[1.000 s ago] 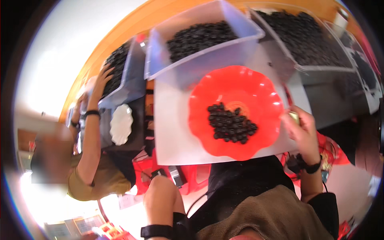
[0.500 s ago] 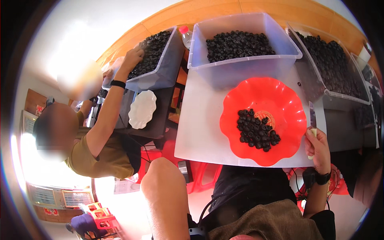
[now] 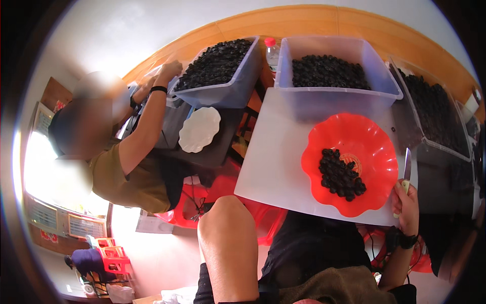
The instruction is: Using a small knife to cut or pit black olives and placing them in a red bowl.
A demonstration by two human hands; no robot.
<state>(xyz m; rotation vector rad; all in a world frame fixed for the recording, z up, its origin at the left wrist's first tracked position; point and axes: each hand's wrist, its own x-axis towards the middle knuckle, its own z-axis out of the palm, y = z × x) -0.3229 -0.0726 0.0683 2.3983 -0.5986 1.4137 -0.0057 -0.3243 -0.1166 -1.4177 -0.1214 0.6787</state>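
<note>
My right hand (image 3: 406,205) is closed around the pale handle of a small knife (image 3: 407,164), whose blade points up beside the right rim of a red scalloped plate (image 3: 354,137). The plate holds a pile of small black round fruits (image 3: 340,175) and rests on a white board (image 3: 276,167). My left hand (image 3: 225,238) rises from the lower edge, close to the camera and left of the board. Only its rounded back shows and its fingers are hidden. It touches nothing that I can see.
A clear bin (image 3: 377,93) full of black fruits stands behind the plate, with another bin (image 3: 233,93) to its left and a third bin (image 3: 438,131) at the right. A seated person's hand (image 3: 169,68) reaches the left bin. A white plate (image 3: 199,129) lies near them.
The view has swung, so the plate and bins sit further right and lower. My right hand still grips the knife by the plate's right rim. My left hand has come up closer.
</note>
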